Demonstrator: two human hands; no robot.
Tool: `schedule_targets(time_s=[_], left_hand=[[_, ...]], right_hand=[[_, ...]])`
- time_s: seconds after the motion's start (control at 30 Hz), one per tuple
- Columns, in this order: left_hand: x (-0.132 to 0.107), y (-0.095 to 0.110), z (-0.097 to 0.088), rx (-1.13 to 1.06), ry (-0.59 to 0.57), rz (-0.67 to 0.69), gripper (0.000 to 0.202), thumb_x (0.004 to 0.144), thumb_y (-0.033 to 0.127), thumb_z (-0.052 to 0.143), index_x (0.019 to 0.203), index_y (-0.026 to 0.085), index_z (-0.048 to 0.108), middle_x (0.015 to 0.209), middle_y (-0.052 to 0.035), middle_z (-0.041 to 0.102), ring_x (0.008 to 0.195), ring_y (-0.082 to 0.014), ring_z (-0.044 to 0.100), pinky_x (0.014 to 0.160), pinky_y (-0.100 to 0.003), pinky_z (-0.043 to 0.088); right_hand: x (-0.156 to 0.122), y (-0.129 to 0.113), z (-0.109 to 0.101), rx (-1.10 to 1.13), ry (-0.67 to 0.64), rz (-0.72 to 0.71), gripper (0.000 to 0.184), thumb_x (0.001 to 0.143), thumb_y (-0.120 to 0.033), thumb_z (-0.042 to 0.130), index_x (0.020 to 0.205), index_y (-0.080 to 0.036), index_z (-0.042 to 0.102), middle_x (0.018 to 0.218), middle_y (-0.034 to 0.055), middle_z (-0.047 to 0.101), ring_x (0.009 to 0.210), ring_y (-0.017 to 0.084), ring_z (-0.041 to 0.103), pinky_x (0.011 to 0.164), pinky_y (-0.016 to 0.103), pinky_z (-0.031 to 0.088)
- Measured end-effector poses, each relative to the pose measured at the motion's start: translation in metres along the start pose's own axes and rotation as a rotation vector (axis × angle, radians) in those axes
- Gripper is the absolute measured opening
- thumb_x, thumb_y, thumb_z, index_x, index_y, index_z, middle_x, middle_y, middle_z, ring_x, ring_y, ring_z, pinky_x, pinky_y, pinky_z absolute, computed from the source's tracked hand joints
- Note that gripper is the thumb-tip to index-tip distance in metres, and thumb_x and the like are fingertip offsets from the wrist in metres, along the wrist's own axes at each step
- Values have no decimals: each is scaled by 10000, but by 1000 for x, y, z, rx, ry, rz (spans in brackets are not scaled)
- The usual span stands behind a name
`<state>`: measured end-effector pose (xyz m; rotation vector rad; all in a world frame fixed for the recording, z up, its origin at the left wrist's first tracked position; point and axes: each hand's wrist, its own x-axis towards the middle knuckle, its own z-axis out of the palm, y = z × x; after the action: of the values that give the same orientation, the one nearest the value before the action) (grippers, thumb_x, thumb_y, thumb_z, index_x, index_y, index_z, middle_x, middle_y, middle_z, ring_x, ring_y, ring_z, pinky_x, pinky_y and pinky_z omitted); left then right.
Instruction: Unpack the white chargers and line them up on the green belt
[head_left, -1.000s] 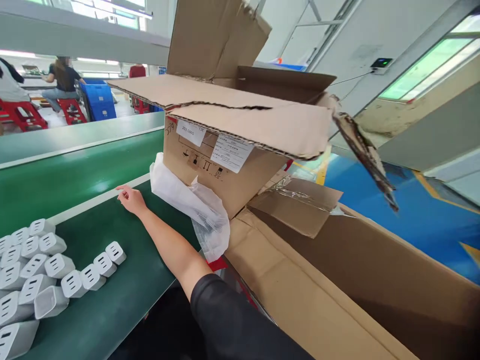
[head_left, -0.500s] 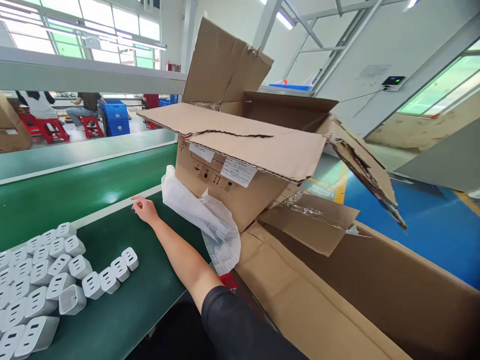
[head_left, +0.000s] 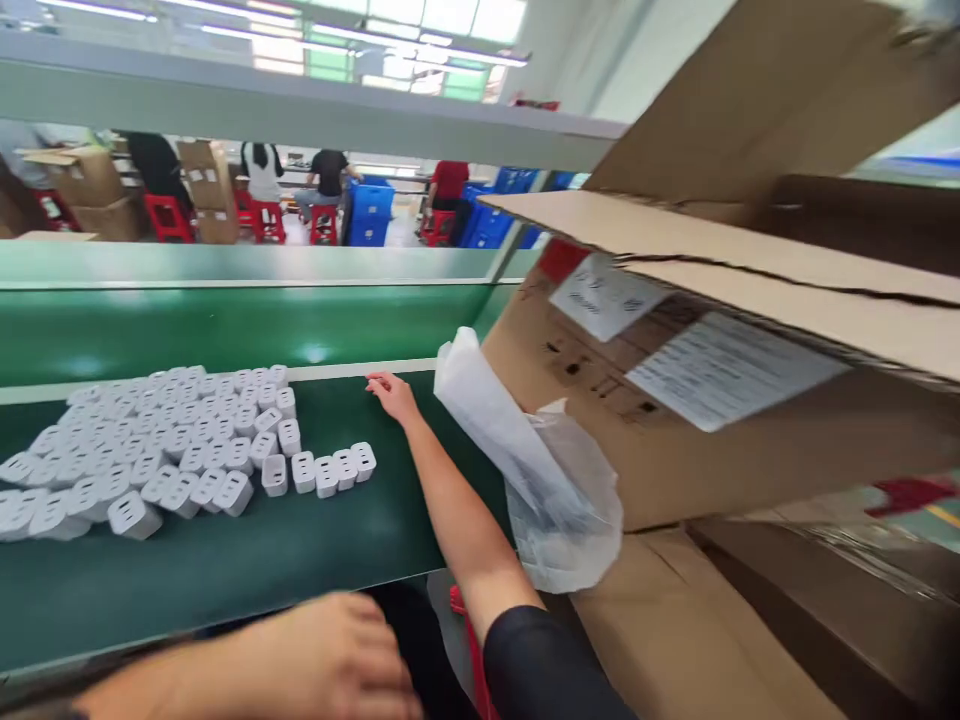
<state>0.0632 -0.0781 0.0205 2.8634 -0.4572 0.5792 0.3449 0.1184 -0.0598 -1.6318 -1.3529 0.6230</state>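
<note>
My right hand [head_left: 391, 395] rests over the far side of the dark green work surface [head_left: 225, 580], near its white edge strip. Its fingers are loosely stretched out and nothing shows in them. To its left stand many white charger housings [head_left: 172, 430] with slots in their ends, packed close together. A short row of several housings [head_left: 343, 468] juts out towards the hand. One open, hollow housing [head_left: 275, 476] is beside that row. Low in the view, my left hand [head_left: 322, 655] hangs near the front edge, blurred, its fingertips bent out of sight.
On the right a large open cardboard box [head_left: 525, 340] with labels has a torn flap overhanging. A translucent white plastic bag [head_left: 555, 500] lies against it. Another carton [head_left: 660, 600] stands below. People on red stools [head_left: 324, 222] and blue crates [head_left: 371, 212] are in the background.
The view has swung left, bringing more housings into sight and pushing the box rightward. My left hand has come into view at the bottom. My right hand stays near the same spot on the surface.
</note>
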Motion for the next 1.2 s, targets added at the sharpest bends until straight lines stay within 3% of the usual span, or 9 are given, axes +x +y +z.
schedule_targets(time_s=[0.1,0.2,0.27,0.43,0.6,0.73,0.83,1.0,1.2], left_hand=[[-18,-49,-1,115,1,-130,163,971,235,487,959,189,642,879,-63,690,769,-144,636,757,-296,525],[-37,-86,-21,313,66,-320,150,973,248,493,978,175,624,978,-76,700,911,-187,647,826,-334,496],[-48,-97,-36,401,124,-478,170,968,311,528,1020,171,609,1048,-90,692,989,-218,636,854,-358,486],[-62,-96,-49,424,192,-652,329,899,433,641,1061,155,570,1137,-118,675,1076,-259,616,906,-388,479],[-62,-93,-42,416,159,-674,367,898,450,640,1105,154,573,1189,-122,676,1128,-279,599,952,-415,457],[-57,-88,-35,388,168,-666,351,917,435,607,1121,150,593,1192,-117,677,1140,-281,595,963,-421,453],[-56,-86,-27,371,189,-660,316,919,421,597,1107,167,601,1190,-97,679,1143,-277,593,980,-428,459],[-59,-89,-18,338,135,-677,292,923,388,589,1142,194,590,1199,-81,673,1161,-266,586,998,-425,487],[-59,-90,-8,311,150,-698,285,908,358,602,1141,194,584,1206,-74,668,1198,-276,564,1031,-459,479]], right_hand=[[-5,0,1,20,-92,-9,255,954,-391,536,1048,-206,685,958,39,736,968,196,672,964,406,493],[-24,-9,-2,54,-205,-53,310,929,-448,523,1049,-222,697,1028,47,736,1065,218,641,1024,402,446],[-40,-19,-5,97,-325,-92,382,934,-498,495,1082,-205,691,1072,62,726,1087,217,632,1031,392,444],[-66,-46,-24,180,-667,-104,509,965,-565,429,1217,-176,640,1129,93,702,990,197,666,945,390,507],[-76,-71,-48,50,-883,-213,566,884,-516,643,1353,-215,547,1335,94,603,1194,228,578,1012,396,460],[-89,-85,-49,-62,-908,-344,693,795,-519,748,1375,-208,530,1364,94,572,1269,243,519,1099,382,387],[-96,-88,-37,-224,-924,-410,736,770,-543,759,1378,-198,527,1316,109,589,1227,268,540,1067,393,407],[-102,-95,-24,-470,-890,-426,576,801,-456,758,1293,-215,579,1199,91,647,1097,271,604,961,395,444],[-106,-99,-23,-528,-837,-426,551,816,-425,747,1296,-220,569,1188,85,657,1096,276,611,974,398,436]])
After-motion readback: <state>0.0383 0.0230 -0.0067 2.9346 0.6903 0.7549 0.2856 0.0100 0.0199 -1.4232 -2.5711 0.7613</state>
